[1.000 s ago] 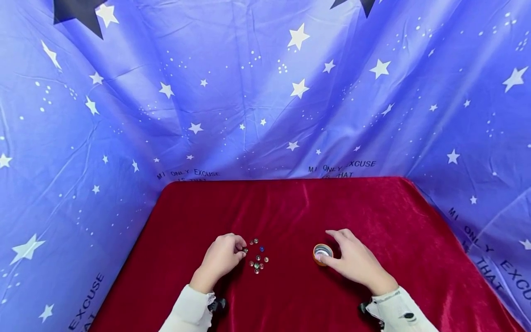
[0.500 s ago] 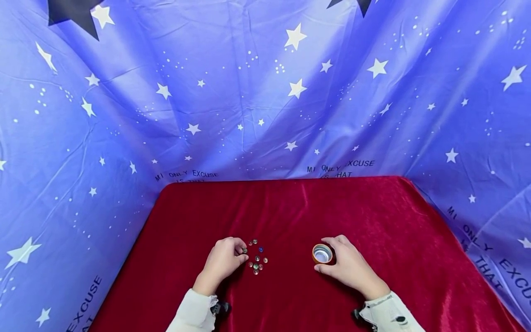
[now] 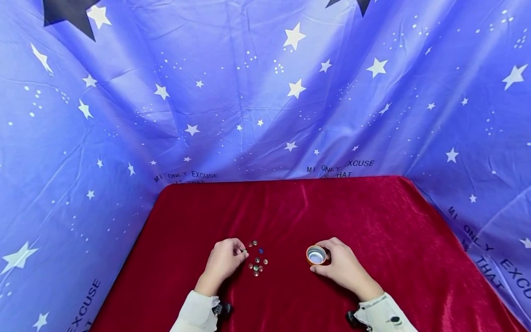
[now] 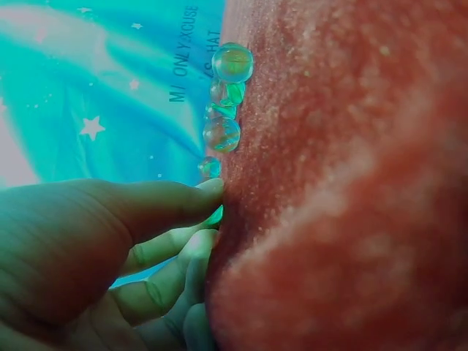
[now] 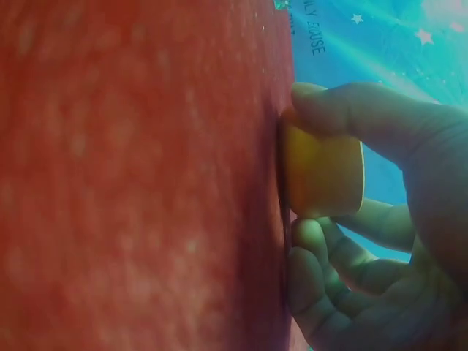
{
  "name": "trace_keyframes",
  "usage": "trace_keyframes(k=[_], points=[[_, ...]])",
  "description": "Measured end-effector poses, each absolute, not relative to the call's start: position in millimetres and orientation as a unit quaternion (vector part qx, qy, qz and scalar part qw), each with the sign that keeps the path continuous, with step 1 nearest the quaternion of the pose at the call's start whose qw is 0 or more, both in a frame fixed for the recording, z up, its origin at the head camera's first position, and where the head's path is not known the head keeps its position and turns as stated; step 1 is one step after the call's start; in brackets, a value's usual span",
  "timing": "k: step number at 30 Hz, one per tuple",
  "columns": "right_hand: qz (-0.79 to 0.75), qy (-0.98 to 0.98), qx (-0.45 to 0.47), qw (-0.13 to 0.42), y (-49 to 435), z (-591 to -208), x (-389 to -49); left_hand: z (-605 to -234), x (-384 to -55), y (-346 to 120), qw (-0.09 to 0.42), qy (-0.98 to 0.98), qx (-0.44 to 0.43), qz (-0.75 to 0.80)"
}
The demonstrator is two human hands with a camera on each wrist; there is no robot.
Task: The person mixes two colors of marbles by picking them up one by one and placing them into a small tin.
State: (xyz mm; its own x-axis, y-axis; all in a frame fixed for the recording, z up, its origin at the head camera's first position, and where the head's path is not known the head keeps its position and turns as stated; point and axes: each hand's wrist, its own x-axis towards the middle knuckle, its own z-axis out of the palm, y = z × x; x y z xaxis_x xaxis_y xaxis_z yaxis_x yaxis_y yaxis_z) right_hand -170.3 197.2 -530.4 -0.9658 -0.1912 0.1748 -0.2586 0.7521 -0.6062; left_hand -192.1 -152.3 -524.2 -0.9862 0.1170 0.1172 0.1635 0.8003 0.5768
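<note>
My left hand [image 3: 223, 262] pinches a small glass marble [image 4: 216, 214] between thumb and fingers, low over the red cloth. Most of that marble is hidden by the fingertips. Just right of this hand lies a loose group of clear glass marbles [image 3: 256, 268], with a blue marble [image 3: 261, 251] among them. On the right, my right hand [image 3: 344, 263] grips a small round orange cup [image 3: 316, 255] with a silvery inside, its mouth facing up. In the right wrist view, the thumb and fingers lie on opposite sides of the orange cup [image 5: 325, 172], which stands at the cloth.
A red velvet cloth [image 3: 352, 207] covers the table. Behind it and at both sides hangs a blue-purple curtain [image 3: 249, 101] printed with stars and lettering. Bare cloth lies between the marbles and the cup.
The right thumb has moved from over the cup's mouth to its near side; the hand has taken hold of the cup and shifted it slightly left. The left fingers have closed on a marble.
</note>
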Motion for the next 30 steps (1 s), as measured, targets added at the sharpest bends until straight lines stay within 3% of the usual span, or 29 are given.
trace_keyframes(k=[14,30], points=[[0.393,-0.904,0.169,0.019,187.7,-532.6,-165.7,-525.0,-190.1,-149.8,0.029,-0.946,-0.034,-0.321],[0.399,-0.905,0.148,-0.007,192.3,-534.6,-168.2,-525.0,-190.7,-152.4,0.02,-0.942,-0.035,-0.334]])
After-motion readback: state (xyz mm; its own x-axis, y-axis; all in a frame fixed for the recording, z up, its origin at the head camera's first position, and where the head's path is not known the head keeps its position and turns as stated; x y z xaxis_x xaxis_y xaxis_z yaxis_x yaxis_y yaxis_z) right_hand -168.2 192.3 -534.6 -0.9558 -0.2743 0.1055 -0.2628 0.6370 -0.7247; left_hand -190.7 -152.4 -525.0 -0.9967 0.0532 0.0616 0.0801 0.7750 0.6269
